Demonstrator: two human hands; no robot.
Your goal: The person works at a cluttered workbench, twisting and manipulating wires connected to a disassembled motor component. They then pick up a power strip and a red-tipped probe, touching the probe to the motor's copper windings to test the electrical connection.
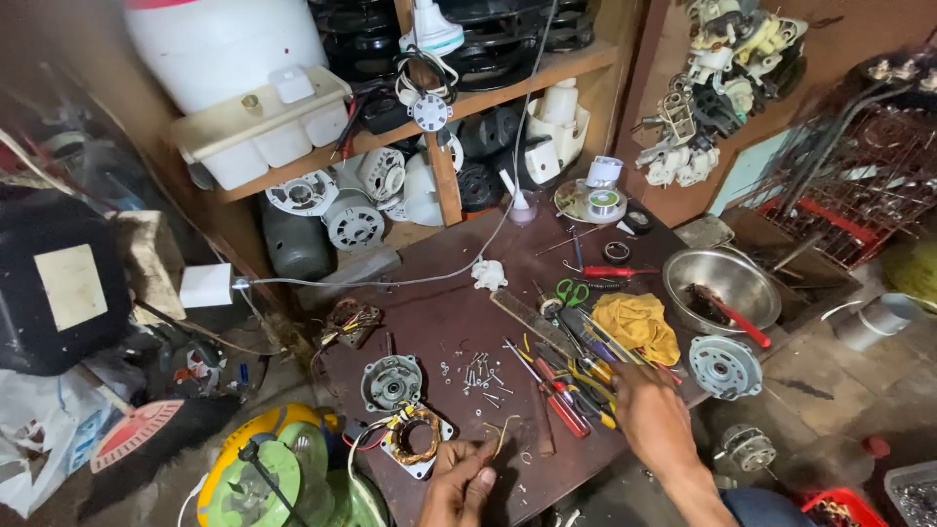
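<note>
Fingers [480, 459] of the left hand [459, 488] pinch a thin bent wire [504, 434] over a dark, scuffed wooden workbench [439, 312].

Beside that hand lies a square stator [418, 439] wound with coppery wire, and past it a round grey metal motor cap [391, 381]. Right hand [652, 415] rests with fingers curled on a heap of screwdrivers [561, 390] with red and yellow handles; whether it grips one cannot be told. Small screws [478, 376] lie scattered between, near a crumpled yellow cloth [639, 327] and a shiny steel bowl [722, 283].

Left hand [459, 485] low, fingers curled, pinching; right hand [652, 410] extended forward, palm down, forearm bare.
</note>
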